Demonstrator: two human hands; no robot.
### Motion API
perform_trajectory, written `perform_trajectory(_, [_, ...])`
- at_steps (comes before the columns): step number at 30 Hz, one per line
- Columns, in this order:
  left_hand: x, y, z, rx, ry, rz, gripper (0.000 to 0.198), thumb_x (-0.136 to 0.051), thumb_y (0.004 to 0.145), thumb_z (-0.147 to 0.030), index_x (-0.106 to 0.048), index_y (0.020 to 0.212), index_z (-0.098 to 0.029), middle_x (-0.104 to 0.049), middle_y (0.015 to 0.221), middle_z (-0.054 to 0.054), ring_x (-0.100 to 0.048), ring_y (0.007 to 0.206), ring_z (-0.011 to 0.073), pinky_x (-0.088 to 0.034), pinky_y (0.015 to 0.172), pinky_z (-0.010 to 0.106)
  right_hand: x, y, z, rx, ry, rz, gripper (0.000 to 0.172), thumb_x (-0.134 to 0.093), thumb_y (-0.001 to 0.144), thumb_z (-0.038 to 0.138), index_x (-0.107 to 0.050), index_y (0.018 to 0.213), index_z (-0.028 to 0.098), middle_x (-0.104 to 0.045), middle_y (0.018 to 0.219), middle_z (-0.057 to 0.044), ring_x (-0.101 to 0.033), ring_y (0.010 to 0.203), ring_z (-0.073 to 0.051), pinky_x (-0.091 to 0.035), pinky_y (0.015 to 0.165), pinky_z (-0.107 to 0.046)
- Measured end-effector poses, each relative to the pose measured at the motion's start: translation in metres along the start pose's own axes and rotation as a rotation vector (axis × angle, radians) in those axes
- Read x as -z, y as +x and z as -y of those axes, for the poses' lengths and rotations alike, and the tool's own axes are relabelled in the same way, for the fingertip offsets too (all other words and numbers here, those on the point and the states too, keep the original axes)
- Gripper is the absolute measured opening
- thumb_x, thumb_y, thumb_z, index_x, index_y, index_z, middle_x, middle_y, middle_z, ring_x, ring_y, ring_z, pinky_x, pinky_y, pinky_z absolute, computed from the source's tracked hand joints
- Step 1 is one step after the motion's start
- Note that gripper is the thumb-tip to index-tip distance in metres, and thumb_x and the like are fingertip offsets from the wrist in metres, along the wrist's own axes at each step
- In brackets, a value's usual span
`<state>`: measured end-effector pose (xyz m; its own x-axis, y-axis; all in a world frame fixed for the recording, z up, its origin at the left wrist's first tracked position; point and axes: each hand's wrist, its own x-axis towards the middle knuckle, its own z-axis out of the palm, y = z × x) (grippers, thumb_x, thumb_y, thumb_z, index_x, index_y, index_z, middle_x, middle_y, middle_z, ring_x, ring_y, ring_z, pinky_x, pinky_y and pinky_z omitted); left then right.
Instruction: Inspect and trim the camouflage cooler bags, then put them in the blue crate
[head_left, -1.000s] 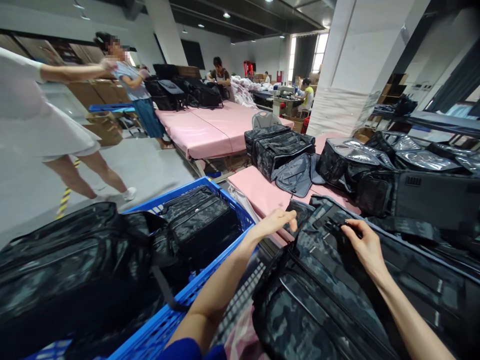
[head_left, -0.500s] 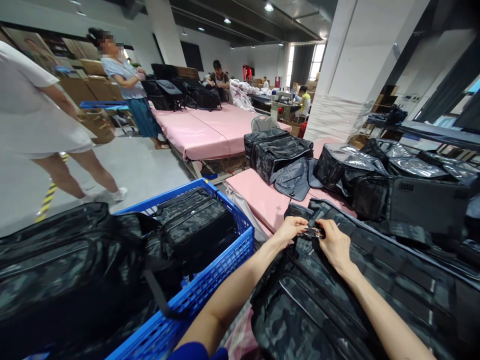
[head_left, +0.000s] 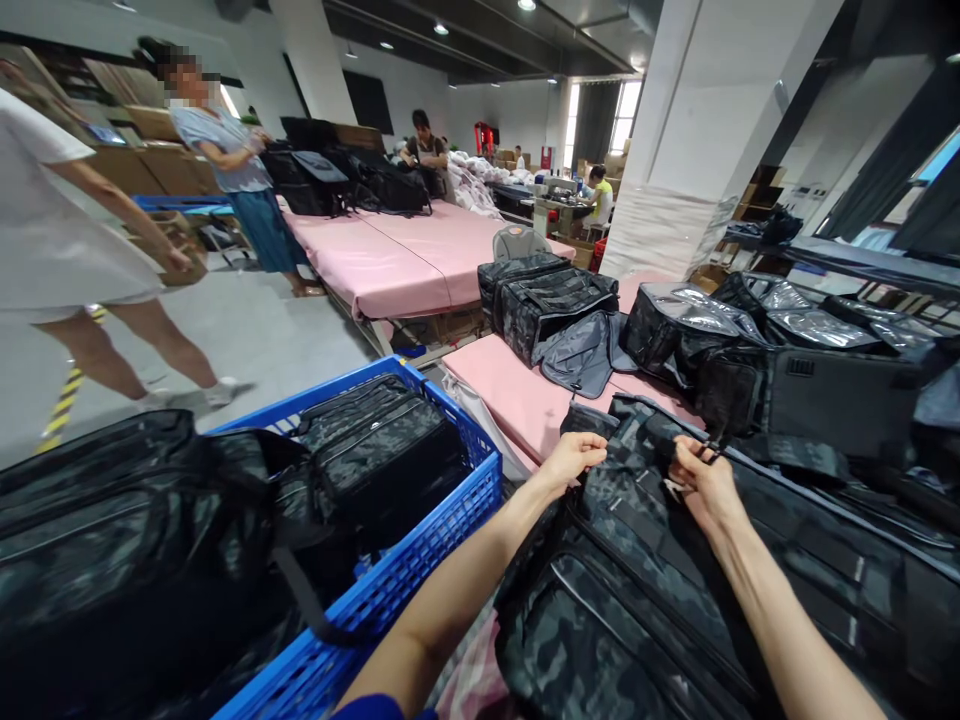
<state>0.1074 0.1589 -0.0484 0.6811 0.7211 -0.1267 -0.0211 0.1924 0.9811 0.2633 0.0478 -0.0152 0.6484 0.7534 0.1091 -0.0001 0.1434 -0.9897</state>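
A dark camouflage bag (head_left: 637, 610) lies in front of me at the lower right, its flap and straps spread toward the pink table. My left hand (head_left: 577, 458) is closed at the bag's top left edge, thumb and fingers pinched on something I cannot make out. Farther right, my right hand (head_left: 703, 475) is closed over the bag, and small dark scissors (head_left: 709, 454) stick out from its fingers. A bit of pale thread or scrap shows under that hand. The two hands are apart.
On the left a blue crate (head_left: 420, 545) holds camouflage bags. More bags (head_left: 559, 305) stand on the pink table (head_left: 499, 385) ahead and at the right. A person in white (head_left: 67, 230) and one in a teal skirt (head_left: 262, 225) are at the left.
My right hand has moved right, away from my left hand, carrying the scissors. My left hand has stayed by the bag's edge. The view has shifted slightly.
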Motion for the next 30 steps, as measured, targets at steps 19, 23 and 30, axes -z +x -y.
perform_trajectory(19, [-0.075, -0.019, -0.021, 0.000, -0.179, -0.017, 0.011, -0.065, 0.070, -0.019, -0.063, 0.074, -0.009, -0.057, 0.057, -0.001, -0.048, 0.045, 0.0046, -0.025, 0.041, 0.015, 0.015, -0.020, 0.008, -0.031, -0.122, -0.048, 0.050, -0.081, 0.049, 0.054, -0.065, 0.073, 0.014, -0.047, 0.054, 0.001, -0.031, 0.044, -0.007, -0.022, 0.041, -0.021])
perform_trajectory(23, [-0.076, -0.022, -0.014, -0.002, -0.011, -0.017, 0.007, -0.062, 0.071, -0.017, -0.065, 0.070, -0.010, -0.055, 0.049, -0.002, -0.048, 0.046, 0.0060, -0.029, 0.045, 0.016, 0.014, -0.018, 0.005, 0.052, -0.267, -0.043, 0.043, -0.076, 0.056, 0.055, -0.064, 0.066, 0.015, -0.053, 0.058, -0.001, -0.040, 0.052, -0.011, -0.029, 0.045, -0.023])
perform_trajectory(30, [-0.038, -0.032, -0.006, -0.244, 0.301, -0.177, 0.012, -0.059, 0.076, -0.020, -0.070, 0.078, -0.016, -0.067, 0.072, 0.000, -0.059, 0.063, 0.0107, -0.046, 0.062, 0.020, 0.018, -0.017, 0.000, 0.202, -0.484, -0.104, 0.048, -0.059, 0.070, 0.063, -0.059, 0.065, 0.016, -0.053, 0.058, -0.003, -0.043, 0.050, -0.013, -0.032, 0.046, -0.025])
